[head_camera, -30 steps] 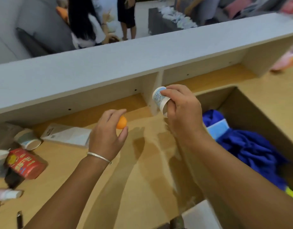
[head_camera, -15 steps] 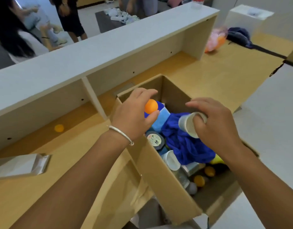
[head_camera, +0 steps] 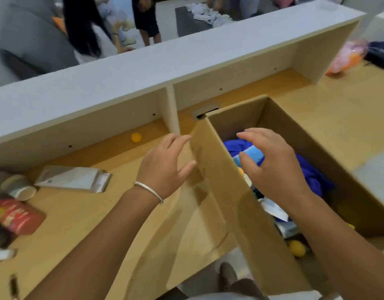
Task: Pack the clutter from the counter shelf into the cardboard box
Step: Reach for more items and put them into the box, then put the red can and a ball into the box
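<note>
The cardboard box (head_camera: 234, 191) stands open at the counter's right side, with blue cloth (head_camera: 312, 176), a light blue packet (head_camera: 251, 153), an orange ball (head_camera: 297, 249) and other small items inside. My right hand (head_camera: 271, 165) hovers over the box interior, fingers spread and empty. My left hand (head_camera: 165, 165) is just outside the box's left wall, fingers loose and empty. An orange ball (head_camera: 136, 137) lies under the counter shelf (head_camera: 143, 68). A white pouch (head_camera: 74, 179), a paper cup (head_camera: 20, 188) and a red can (head_camera: 15, 216) lie at the left.
More small clutter sits blurred at the far left edge (head_camera: 0, 254). A pink and orange bag (head_camera: 347, 57) lies past the shelf's right end. People stand beyond the shelf (head_camera: 145, 20). My shoe (head_camera: 228, 276) shows below the counter edge.
Both hands carried an orange ball and a paper cup from the shelf to the box. Now both hands are empty, and the left has drawn back outside the box wall.
</note>
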### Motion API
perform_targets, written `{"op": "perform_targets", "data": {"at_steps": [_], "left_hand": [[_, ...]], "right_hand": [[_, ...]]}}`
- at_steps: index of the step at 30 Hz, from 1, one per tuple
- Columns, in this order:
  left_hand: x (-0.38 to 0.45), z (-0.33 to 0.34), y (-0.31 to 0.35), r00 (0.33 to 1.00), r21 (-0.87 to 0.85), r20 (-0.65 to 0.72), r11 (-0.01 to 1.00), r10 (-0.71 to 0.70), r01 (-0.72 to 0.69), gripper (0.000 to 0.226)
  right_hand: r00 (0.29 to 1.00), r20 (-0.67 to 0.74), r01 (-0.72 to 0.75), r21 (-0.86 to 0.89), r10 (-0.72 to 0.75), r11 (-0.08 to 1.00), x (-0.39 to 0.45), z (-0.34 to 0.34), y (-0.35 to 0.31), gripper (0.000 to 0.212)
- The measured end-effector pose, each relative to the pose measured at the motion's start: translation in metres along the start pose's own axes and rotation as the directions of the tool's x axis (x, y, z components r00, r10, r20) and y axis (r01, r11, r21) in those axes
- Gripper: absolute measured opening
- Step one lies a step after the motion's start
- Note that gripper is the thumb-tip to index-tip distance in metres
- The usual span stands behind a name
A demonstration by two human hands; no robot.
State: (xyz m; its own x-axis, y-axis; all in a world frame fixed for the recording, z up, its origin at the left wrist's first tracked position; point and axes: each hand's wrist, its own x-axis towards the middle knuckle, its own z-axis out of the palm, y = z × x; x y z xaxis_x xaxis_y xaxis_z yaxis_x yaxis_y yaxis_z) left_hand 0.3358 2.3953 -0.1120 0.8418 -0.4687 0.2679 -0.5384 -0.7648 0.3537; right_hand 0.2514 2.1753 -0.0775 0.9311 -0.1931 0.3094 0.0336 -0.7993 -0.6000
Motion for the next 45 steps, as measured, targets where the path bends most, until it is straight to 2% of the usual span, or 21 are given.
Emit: {"op": "perform_targets", "data": {"at_steps": [4, 9, 18, 25, 30, 36, 40, 45], "left_hand": [[-0.040, -0.019, -0.054, 0.992, 0.051, -0.022, 0.991, -0.125, 0.126, 0.060], [-0.093, -0.039, -0.115, 0.951, 0.123, -0.043, 0.943, -0.307, 0.310, 0.062], [-0.184, -0.066, -0.212, 0.795, 0.200, -0.087, 0.771, -0.600, 0.604, 0.066], [-0.226, -0.070, -0.287, 0.661, 0.179, -0.122, 0.639, -0.740, 0.748, 0.063], [-0.234, -0.057, -0.330, 0.557, 0.124, -0.122, 0.544, -0.822, 0.830, 0.075], [-0.227, -0.039, -0.363, 0.497, 0.064, -0.089, 0.493, -0.863, 0.868, 0.071], [-0.220, -0.026, -0.374, 0.479, 0.070, -0.070, 0.475, -0.875, 0.877, 0.069], [-0.214, -0.013, -0.377, 0.464, 0.068, -0.137, 0.459, -0.875, 0.886, 0.068]], "right_hand": [[0.985, 0.154, 0.087, -0.028, -0.081, 0.996, 0.012, 0.042, -0.039, 0.043], [0.929, 0.340, 0.181, -0.074, -0.146, 0.981, 0.025, 0.105, -0.083, 0.057], [0.854, 0.500, 0.254, -0.159, -0.144, 0.954, 0.058, 0.245, -0.115, 0.073], [0.828, 0.549, 0.260, -0.191, -0.116, 0.947, 0.088, 0.345, -0.111, 0.071], [0.829, 0.543, 0.273, -0.183, -0.135, 0.944, 0.105, 0.391, -0.109, 0.072], [0.818, 0.560, 0.306, -0.238, -0.127, 0.922, 0.119, 0.421, -0.098, 0.068], [0.822, 0.534, 0.385, -0.270, -0.195, 0.883, 0.123, 0.428, -0.093, 0.055], [0.861, 0.497, 0.315, -0.351, -0.109, 0.882, 0.131, 0.427, -0.098, 0.046]]}}
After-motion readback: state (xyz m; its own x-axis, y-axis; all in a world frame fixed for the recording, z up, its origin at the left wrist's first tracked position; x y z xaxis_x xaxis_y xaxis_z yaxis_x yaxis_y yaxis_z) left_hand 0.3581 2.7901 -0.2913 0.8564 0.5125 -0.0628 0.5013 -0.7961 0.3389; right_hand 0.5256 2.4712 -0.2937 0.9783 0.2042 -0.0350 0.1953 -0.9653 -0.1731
